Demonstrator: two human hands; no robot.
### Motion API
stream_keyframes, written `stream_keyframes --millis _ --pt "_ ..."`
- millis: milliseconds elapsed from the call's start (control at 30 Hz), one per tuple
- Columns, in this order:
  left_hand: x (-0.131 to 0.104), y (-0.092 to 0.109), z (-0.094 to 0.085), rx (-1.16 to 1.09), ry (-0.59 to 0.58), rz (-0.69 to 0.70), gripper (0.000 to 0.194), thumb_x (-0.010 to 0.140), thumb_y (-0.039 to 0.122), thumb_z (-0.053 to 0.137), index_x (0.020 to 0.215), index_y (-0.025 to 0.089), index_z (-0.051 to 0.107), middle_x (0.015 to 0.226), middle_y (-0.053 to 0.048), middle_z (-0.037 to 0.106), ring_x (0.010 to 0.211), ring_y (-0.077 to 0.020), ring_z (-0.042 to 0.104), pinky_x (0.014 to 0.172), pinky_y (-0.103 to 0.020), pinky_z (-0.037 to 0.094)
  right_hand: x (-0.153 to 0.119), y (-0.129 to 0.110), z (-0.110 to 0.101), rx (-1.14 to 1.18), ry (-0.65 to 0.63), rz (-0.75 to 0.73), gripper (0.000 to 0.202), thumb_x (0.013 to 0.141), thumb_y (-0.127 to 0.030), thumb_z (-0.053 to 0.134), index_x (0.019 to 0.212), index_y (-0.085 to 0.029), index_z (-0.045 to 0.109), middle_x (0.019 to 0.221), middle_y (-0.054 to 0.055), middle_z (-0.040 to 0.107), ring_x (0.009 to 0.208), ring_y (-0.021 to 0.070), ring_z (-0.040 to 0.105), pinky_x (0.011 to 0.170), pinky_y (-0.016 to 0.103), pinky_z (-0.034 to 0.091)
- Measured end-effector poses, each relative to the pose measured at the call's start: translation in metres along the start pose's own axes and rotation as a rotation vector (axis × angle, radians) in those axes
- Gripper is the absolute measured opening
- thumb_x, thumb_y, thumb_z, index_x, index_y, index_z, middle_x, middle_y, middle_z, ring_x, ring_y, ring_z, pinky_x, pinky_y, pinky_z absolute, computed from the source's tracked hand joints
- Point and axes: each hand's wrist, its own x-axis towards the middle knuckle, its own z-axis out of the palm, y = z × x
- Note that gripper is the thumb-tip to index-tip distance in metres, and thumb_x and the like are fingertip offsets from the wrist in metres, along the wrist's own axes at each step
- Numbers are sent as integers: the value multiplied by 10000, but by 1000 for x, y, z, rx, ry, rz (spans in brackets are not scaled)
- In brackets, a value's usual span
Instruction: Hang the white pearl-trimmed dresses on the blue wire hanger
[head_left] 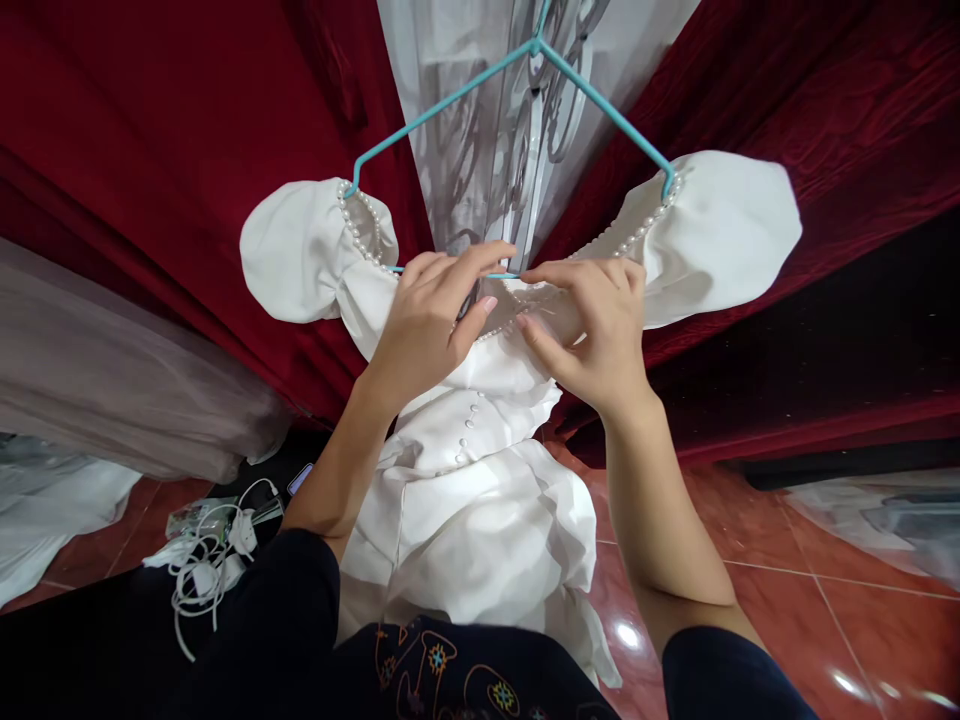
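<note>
A white dress [480,520] with puffed sleeves, a pearl-edged neckline and small front buttons hangs from a light blue hanger [450,98]. My left hand [435,320] is over the neckline, its fingers and thumb apart. A small dark object [467,300], too hidden to name, shows between its thumb and fingers. My right hand [592,325] is at the other side of the neckline. Its index fingertip is by the hanger's lower bar and its thumb tip is lower, at the pearl edging, with a gap between them. The palms face the dress and are hidden.
Dark red drapes [187,160] hang on both sides, with a white ornate metal frame [536,150] behind the hanger. White cables [202,575] and a phone [300,479] lie on a black surface at lower left. Pale sheer fabric [127,370] hangs at left, above red floor tiles [757,530].
</note>
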Motion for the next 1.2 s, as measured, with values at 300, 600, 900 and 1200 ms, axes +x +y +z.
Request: stream_keyframes --millis 300,600,900,1200 --pt "-20 -19 -5 90 -139 50 220 1030 396 698 921 205 710 1721 -57 425 1660 -413 261 1379 -717 96 0 -2 5 -17 -7 28 174 1021 -332 550 1011 -263 710 1310 32 743 1158 275 643 1101 516 378" --pt "-10 -22 -6 101 20 22 173 1111 359 595 1031 235 684 1453 -72 705 1382 -301 614 1270 -596 330 6 -7 -2 -126 -151 32 453 1041 -642 524 1244 -301 743 1296 88 679 1200 314 580 1093 529 361" --pt "-8 -38 -4 83 97 107 254 1143 440 527 1036 224 607 1356 -68 758 1259 -268 695 1183 -503 391 26 -17 -18 -259 -349 35 615 1018 -752 432 1166 -230 722 1261 156 640 1110 344 557 986 501 371" --pt "-12 -37 -10 117 49 110 360 1150 523 470 1033 227 638 1379 -91 756 1252 -281 699 1181 -520 398 24 -9 -13 -222 -308 -39 509 958 -724 602 1061 -246 745 1212 140 661 1073 343 582 965 525 400"
